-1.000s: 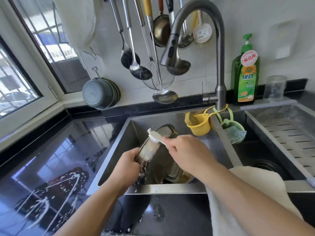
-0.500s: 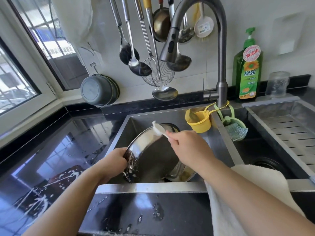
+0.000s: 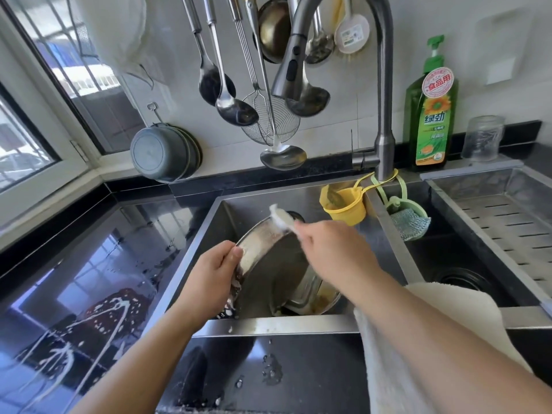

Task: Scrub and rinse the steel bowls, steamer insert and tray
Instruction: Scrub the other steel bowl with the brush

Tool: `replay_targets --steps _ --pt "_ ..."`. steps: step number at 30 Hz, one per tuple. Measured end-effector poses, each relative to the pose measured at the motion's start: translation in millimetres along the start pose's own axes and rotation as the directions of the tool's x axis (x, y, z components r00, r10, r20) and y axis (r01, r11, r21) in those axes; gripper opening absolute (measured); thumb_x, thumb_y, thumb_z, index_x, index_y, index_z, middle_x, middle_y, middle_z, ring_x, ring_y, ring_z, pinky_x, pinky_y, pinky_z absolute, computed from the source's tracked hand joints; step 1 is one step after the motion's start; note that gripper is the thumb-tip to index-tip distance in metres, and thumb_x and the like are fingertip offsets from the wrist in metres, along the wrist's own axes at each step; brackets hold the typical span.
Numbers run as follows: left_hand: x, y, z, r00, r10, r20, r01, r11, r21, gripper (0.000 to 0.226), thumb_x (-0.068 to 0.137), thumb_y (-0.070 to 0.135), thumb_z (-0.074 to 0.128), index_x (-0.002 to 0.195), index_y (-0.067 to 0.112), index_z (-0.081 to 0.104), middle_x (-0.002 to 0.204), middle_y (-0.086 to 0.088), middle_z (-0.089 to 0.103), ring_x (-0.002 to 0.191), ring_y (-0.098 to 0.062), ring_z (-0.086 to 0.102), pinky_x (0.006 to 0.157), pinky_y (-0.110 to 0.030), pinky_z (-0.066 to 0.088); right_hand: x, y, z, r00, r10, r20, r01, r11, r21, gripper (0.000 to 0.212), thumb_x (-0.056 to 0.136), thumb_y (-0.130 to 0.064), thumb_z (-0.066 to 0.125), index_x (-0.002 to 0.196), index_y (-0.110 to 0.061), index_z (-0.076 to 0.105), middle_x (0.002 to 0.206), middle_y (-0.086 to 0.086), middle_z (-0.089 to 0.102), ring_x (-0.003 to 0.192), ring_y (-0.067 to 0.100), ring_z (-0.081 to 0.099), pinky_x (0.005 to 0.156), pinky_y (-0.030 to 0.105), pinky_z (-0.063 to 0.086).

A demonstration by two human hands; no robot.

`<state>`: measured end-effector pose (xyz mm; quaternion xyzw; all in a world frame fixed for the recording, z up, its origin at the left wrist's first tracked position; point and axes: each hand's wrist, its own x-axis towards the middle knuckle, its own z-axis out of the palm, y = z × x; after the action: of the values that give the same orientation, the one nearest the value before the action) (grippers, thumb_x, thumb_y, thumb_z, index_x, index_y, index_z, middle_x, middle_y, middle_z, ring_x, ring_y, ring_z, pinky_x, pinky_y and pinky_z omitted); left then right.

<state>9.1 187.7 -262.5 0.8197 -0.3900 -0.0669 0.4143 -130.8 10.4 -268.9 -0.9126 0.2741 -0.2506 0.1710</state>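
**Wet rim, one-handed hold: slipping the main worry**

Spreading across the black countertop (image 3: 89, 264) at far left: white foamy streaks and splashes, likely making the sink's edge slick for anything set down there.

Gripping the left rim of a tilted steel bowl (image 3: 268, 264) inside the left sink basin (image 3: 206, 234): the left hand (image 3: 212, 276), thumb over the edge, fingers curled behind. Clinging to the rim below that hand: suds. Probably risking a slide out of the pinch and a clatter onto the other steel piece (image 3: 310, 294) lying underneath, which is still showing brownish residue.

Closing round the handle of a white dish brush (image 3: 280, 218): the right hand (image 3: 331, 249), working the brush head along the bowl's upper rim. Blurring there, so exact contact impossible to confirm. Pressing hard at the top edge while holding only at the side, possibly twisting the bowl loose.

Draping over the sink's front edge under the right forearm: a pale towel (image 3: 448, 309), possibly getting soaked by splashes. Not running: the faucet (image 3: 385, 85).
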Motion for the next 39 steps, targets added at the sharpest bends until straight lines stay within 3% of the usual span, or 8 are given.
replay_targets --steps 3,9,13,17,23,29,34,39 --pt "-2.7 -15.1 -9.6 0.998 0.004 0.056 -0.003 1.0 -0.016 0.038 0.109 0.024 0.051 0.073 0.015 0.043 0.06 0.013 0.04 0.058 -0.004 0.036 0.061 -0.034 0.032 5.2 12.6 -5.3 0.988 0.148 0.037 -0.146 0.988 -0.051 0.036 0.108 -0.036 0.041 0.136 -0.029 0.063 0.085 0.0 0.061 0.057 0.012 0.048 0.043 0.024 0.024" --pt "-2.4 -21.7 -28.5 0.986 -0.029 0.165 0.047 0.994 -0.101 0.025 0.109 0.024 0.053 0.096 0.029 0.074 0.082 -0.007 0.068 0.077 -0.014 0.058 0.076 -0.038 0.044 -22.8 -27.3 9.8 0.978 -0.2 0.055 0.189 0.97 0.154 0.038 0.104 -0.04 0.042 0.139 -0.046 0.054 0.086 -0.003 0.065 0.076 0.022 0.062 0.063 0.043 0.053" --pt "-5.1 -22.9 -38.4 0.98 -0.029 0.196 0.052 0.992 -0.113 0.027 0.109 0.022 0.051 0.111 0.034 0.075 0.103 -0.004 0.077 0.1 -0.024 0.072 0.095 -0.045 0.051 -14.8 -17.8 9.1 0.989 -0.151 0.008 0.15 0.987 0.051 0.036 0.105 -0.036 0.047 0.14 -0.042 0.056 0.084 -0.006 0.06 0.07 0.017 0.057 0.048 0.026 0.033" --pt "-5.8 -28.9 -38.1 0.981 -0.031 0.191 0.061 0.986 -0.156 0.022 0.109 0.02 0.052 0.106 0.025 0.073 0.102 -0.017 0.072 0.089 -0.023 0.066 0.091 -0.049 0.051 -5.4 -0.2 7.8 1.0 0.012 -0.001 -0.012 1.0 -0.003 0.04 0.106 -0.031 0.047 0.145 -0.033 0.054 0.098 0.0 0.068 0.076 0.019 0.063 0.048 0.022 0.029" --pt "-9.1 -30.0 -25.5 0.994 -0.075 0.082 0.09 0.974 -0.206 0.026 0.11 0.02 0.051 0.095 0.025 0.072 0.076 -0.004 0.062 0.072 -0.01 0.053 0.072 -0.036 0.041 -21.1 -28.5 19.8 0.968 -0.238 -0.074 0.242 0.969 0.048 0.037 0.103 -0.038 0.042 0.136 -0.041 0.059 0.083 -0.002 0.064 0.071 0.026 0.062 0.058 0.042 0.053" --pt "-18.7 -30.1 -10.3 0.992 -0.123 -0.004 0.118 0.96 -0.253 0.029 0.11 0.021 0.049 0.088 0.012 0.065 0.065 0.007 0.051 0.059 -0.01 0.046 0.056 -0.023 0.038 4.6 8.3 8.2 0.976 0.202 0.077 -0.201 0.979 -0.022 0.034 0.104 -0.04 0.044 0.078 -0.02 0.056 0.067 -0.004 0.05 0.066 0.017 0.053 0.047 0.026 0.024" --pt "-20.8 -30.2 -8.5 0.988 -0.15 -0.024 0.137 0.949 -0.283 0.036 0.11 0.026 0.048 0.077 0.016 0.059 0.07 0.004 0.051 0.066 -0.011 0.046 0.065 -0.032 0.036 -5.4 -14.3 7.2 0.882 0.127 0.454 -0.385 0.75 0.538 0.033 0.101 -0.036 0.057 0.079 -0.014 0.068 0.069 0.0 0.062 0.054 0.014 0.051 0.045 0.024 0.033" --pt "-19.0 -38.7 -8.2 0.98 -0.17 -0.103 0.133 0.947 -0.293 0.039 0.109 0.032 0.05 0.079 0.009 0.057 0.07 0.003 0.052 0.07 -0.015 0.047 0.069 -0.036 0.037 1.5 2.0 6.0 0.785 0.291 0.547 -0.593 0.609 0.526 0.043 0.103 -0.042 0.052 0.075 -0.009 0.056 0.061 0.003 0.052 0.039 0.01 0.038 0.039 0.021 0.025"
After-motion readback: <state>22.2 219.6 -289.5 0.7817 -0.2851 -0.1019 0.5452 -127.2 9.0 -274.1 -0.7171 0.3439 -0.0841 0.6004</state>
